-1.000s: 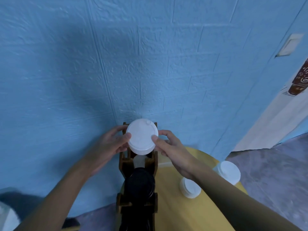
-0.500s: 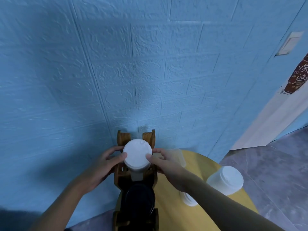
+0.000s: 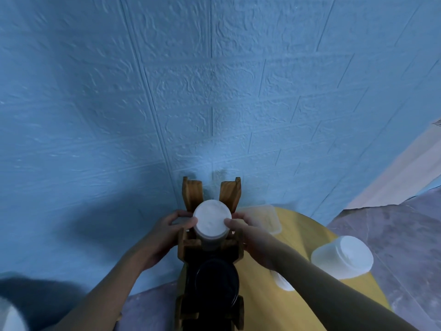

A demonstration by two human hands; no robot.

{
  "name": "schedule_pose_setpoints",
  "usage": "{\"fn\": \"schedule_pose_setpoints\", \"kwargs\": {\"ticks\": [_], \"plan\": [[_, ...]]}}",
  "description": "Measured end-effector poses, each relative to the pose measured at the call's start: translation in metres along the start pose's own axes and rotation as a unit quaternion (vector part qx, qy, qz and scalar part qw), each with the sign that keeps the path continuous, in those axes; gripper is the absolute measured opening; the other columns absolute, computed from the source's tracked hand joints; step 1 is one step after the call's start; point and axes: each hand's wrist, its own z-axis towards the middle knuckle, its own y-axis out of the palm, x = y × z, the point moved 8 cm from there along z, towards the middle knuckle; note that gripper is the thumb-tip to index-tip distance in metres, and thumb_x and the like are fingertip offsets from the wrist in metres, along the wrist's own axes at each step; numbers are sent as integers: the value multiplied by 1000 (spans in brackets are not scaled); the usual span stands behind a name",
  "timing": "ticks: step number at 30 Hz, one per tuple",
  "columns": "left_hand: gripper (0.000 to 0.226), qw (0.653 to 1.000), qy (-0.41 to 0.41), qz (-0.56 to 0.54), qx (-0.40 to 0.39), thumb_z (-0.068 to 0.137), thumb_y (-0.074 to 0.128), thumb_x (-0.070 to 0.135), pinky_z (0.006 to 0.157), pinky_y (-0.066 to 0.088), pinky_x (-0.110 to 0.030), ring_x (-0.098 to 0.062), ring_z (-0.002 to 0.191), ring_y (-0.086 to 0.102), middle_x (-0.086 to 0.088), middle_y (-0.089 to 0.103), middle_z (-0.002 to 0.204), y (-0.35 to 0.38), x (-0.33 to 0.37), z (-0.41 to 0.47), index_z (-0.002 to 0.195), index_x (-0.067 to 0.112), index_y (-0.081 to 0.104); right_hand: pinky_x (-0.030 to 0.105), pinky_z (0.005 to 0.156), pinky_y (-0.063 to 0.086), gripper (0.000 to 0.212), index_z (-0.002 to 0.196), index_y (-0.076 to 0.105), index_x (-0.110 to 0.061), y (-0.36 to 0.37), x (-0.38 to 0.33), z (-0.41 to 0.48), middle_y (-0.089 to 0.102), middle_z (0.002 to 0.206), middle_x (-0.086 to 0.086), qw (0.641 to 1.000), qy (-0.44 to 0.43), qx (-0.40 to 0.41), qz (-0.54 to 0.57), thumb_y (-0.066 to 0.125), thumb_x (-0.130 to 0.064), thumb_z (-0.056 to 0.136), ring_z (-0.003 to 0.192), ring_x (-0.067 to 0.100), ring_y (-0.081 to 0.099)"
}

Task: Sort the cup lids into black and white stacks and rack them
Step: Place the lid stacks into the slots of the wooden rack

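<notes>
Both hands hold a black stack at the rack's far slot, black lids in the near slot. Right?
No. The stack in the left hand and right hand is white, not black, per the head view. Far slot of the rack, black lids nearer: correct.

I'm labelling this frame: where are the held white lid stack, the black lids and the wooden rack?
white lid stack (image 3: 212,219), head view, top lid's face.
black lids (image 3: 216,281), head view, top of stack.
wooden rack (image 3: 192,193), head view, left far upright.

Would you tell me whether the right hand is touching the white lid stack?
Touching. In the head view the right hand has its thumb pressed against the rim of the white lid stack, no gap visible.
</notes>
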Motion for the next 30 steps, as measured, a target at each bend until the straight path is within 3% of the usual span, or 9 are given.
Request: {"fn": "schedule_pose_setpoints", "kwargs": {"ticks": [3, 8, 13, 19, 25, 30], "plan": [[32, 1000, -2, 3, -4, 88, 74, 26, 93, 53, -50, -34, 101, 71, -16, 74, 107, 1, -7, 2, 116, 13, 67, 46, 103, 49, 55, 122, 56, -27, -1, 6, 6, 63, 124, 10, 1000, 4, -1, 14, 80, -43, 75, 113, 27, 63], [52, 1000, 17, -1, 0, 72, 76, 38, 89, 55, -47, -34, 99, 71, -17, 75, 105, -2, -11, 5, 116, 13, 67, 47, 103, 49, 53, 120, 56, -25, -2, 9, 12, 65, 122, 12, 1000, 3, 2, 23, 80, -40, 75, 111, 27, 65], [60, 999, 31, 15, 4, 64, 79, 50, 85, 55, -41, -30, 97, 72, -14, 76, 102, -4, -12, 6, 113, 16, 69, 44, 103, 49, 73, 129, 57, -17, -2, 9, 17, 68, 121, 10, 1000, -3, -10, 8, 82, -48, 68, 111, 24, 66], [29, 1000, 18, 23, -6, 91, 71, 30, 84, 55, -37, -28, 97, 73, -13, 76, 101, -2, -13, 8, 113, 12, 67, 43, 105, 48, 65, 133, 57, -10, -1, 5, 16, 68, 122, 8, 1000, -7, -26, 0, 76, -42, 79, 113, 21, 65], [28, 997, 28, 74, -10, 88, 73, 35, 95, 53, -39, -22, 101, 72, -6, 77, 103, -3, -11, 11, 109, 16, 75, 40, 101, 51, 38, 121, 66, -5, -4, 4, 15, 74, 107, 7, 999, -2, -7, -31, 66, -31, 92, 104, 19, 70], [23, 995, 25, 90, -16, 97, 63, 28, 95, 53, -35, -17, 103, 71, -3, 77, 105, 0, -15, 13, 112, 15, 75, 43, 102, 50, 45, 121, 66, -6, -8, 11, 23, 74, 107, 8, 999, 18, 15, -46, 73, -34, 86, 106, 21, 69]]}}
